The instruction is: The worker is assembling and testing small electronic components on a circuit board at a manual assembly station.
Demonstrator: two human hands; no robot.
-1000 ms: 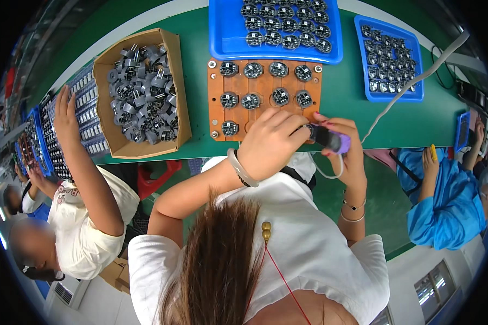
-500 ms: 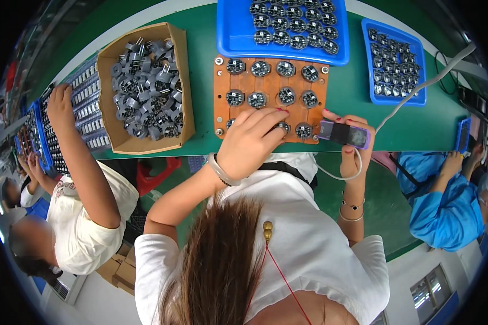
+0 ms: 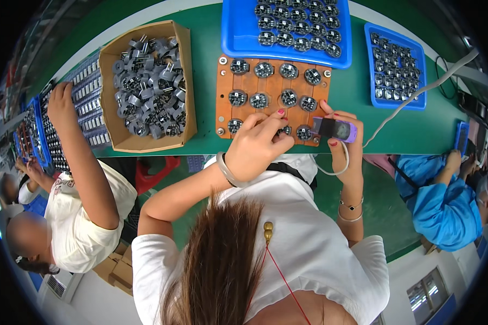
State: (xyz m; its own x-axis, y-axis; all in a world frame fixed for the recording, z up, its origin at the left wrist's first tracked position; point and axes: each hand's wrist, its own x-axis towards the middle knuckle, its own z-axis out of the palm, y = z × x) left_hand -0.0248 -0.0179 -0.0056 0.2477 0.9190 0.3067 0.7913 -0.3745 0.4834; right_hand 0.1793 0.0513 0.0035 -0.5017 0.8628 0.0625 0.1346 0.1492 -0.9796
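An orange-brown fixture board (image 3: 245, 84) lies on the green bench before me, holding rows of round black-and-silver circuit parts (image 3: 289, 97). My left hand (image 3: 257, 143) rests over the board's near row, its fingers bent and drawn together; whatever lies under the fingertips is hidden. Gripped in my right hand (image 3: 351, 143) is a purple corded handheld device (image 3: 341, 131) with a black band around it. Its end reaches over the board's right edge, close beside a round part (image 3: 303, 132) in the near row.
Beyond the board stands a blue tray (image 3: 238, 46) of similar round parts, with a smaller blue tray (image 3: 387, 100) at right. A cardboard box (image 3: 187, 108) of grey plug pieces sits left. A pale cable (image 3: 412, 97) crosses the bench's right side. Co-workers sit on both sides.
My right hand has brought the purple device a little left, over the board's edge. My left hand has lowered slightly toward me, with its fingers more curled.
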